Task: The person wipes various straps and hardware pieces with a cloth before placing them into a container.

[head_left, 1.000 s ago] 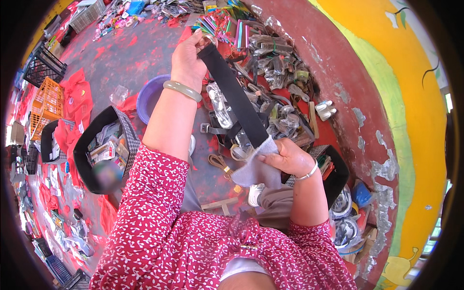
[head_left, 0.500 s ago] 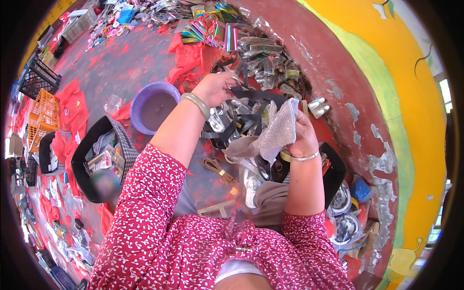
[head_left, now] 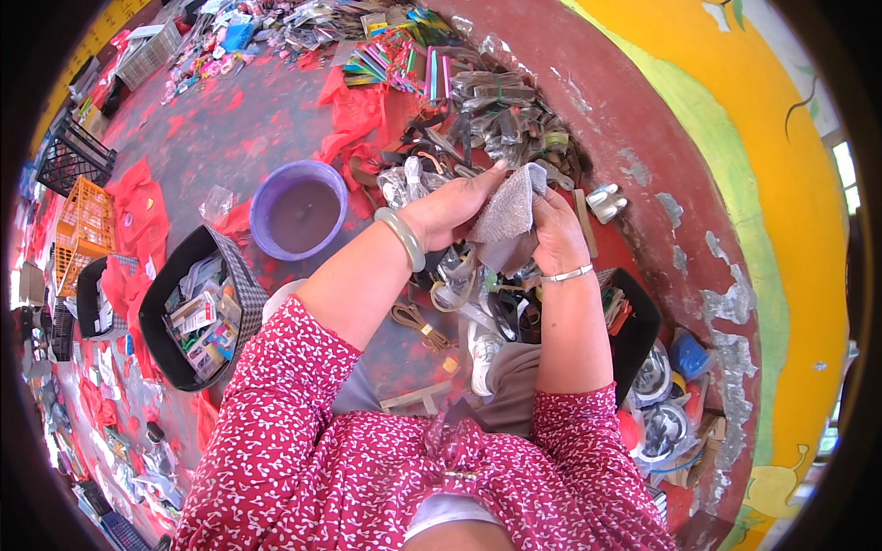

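Observation:
A grey, towel-like cloth [head_left: 507, 209] hangs bunched between my two hands, above a heap of goods by the wall. My left hand [head_left: 452, 209], with a pale bangle on its wrist, is closed at the cloth's left edge, thumb stretched toward its top. On the other side my right hand [head_left: 559, 230], below which sits a silver bracelet, pinches the cloth. Under them lie clear-wrapped items [head_left: 455, 266] and belts or straps, partly hidden by my hands. A coiled brown cord [head_left: 421, 326] rests on the floor near my white shoe [head_left: 482, 356].
A purple basin [head_left: 260, 207] of murky water stands to the left, beside a checked black box [head_left: 243, 285] full of small packages. Another black box [head_left: 634, 331] is at my right. Bundled wrapped goods [head_left: 501, 96] line the peeling red wall [head_left: 606, 119]. Orange crates [head_left: 87, 216] stand far left.
My left hand has come down and right, from the black straps to the cloth, and the straps are no longer in it. The cloth is now gathered up between both hands.

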{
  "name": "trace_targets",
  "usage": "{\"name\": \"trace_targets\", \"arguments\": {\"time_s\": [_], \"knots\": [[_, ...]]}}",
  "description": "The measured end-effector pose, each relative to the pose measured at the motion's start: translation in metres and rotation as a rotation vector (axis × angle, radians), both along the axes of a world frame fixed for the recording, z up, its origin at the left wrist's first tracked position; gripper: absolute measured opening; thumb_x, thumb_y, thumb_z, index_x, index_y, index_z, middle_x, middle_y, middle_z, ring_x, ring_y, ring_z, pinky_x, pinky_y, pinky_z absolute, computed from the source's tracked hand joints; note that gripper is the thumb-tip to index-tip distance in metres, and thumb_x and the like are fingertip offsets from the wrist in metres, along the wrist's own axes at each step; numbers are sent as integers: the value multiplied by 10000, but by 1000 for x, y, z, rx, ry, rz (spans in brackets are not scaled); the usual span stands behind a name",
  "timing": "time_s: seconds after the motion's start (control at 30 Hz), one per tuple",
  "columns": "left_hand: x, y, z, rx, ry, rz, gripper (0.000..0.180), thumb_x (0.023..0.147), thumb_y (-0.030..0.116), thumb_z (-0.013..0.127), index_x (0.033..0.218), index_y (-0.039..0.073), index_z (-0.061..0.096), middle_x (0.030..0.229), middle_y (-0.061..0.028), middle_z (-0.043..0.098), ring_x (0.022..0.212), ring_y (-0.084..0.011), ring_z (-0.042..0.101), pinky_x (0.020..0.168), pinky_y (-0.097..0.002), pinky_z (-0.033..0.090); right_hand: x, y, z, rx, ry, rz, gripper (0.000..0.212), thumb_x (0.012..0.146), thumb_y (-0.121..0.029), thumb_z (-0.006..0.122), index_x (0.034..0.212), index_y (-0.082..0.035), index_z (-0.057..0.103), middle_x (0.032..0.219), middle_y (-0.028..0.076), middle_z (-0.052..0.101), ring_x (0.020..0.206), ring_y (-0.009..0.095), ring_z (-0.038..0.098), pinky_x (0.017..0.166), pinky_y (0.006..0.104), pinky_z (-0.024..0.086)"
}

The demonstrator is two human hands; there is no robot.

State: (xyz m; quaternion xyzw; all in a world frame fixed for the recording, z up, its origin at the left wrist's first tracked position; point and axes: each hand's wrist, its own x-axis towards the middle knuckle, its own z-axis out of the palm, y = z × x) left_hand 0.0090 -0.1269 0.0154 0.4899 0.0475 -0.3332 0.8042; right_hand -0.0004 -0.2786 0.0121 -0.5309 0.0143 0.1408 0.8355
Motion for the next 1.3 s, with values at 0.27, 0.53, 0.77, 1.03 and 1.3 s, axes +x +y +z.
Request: {"name": "trace_targets", "arguments": {"time_s": [0.27, 0.53, 0.77, 1.03, 1.3], "knots": [[7, 5, -5, -424, 61, 178, 319, 904, 273, 447, 993, -12, 562, 966, -130, 608, 873, -226, 592, 809, -346, 464, -3, 17, -6, -138, -36, 146, 221, 837, -155, 572, 996, -2, 586, 913, 37, 608, 824, 123, 574, 746, 253, 453], [9, 18, 8, -311, -88, 312, 314, 901, 204, 433, 945, -80, 561, 936, -196, 610, 845, -251, 606, 790, -354, 479, -6, 35, -2, -107, -25, 240, 218, 842, -176, 571, 977, -6, 592, 876, 41, 612, 770, 124, 585, 706, 269, 473], [37, 38, 3, -343, -27, 447, 319, 891, 215, 435, 932, -80, 549, 921, -206, 606, 900, -301, 588, 814, -374, 469, -25, 40, 8, -272, -76, 309, 185, 864, -165, 531, 925, -9, 609, 787, 8, 598, 729, 66, 536, 662, 225, 435], [43, 39, -1, -216, -144, 477, 318, 887, 226, 443, 925, -67, 561, 933, -212, 606, 903, -292, 589, 832, -379, 449, -42, 23, 23, -567, -148, 361, 210, 843, -196, 556, 863, 5, 612, 696, 7, 588, 634, 64, 505, 581, 236, 428], [63, 48, -18, -252, -89, 583, 261, 902, 162, 405, 905, -69, 527, 869, -177, 595, 827, -286, 601, 772, -396, 491, -79, 3, 65, -645, -172, 652, 230, 851, -228, 560, 869, -5, 613, 668, 4, 583, 648, 45, 475, 578, 233, 434]]}}
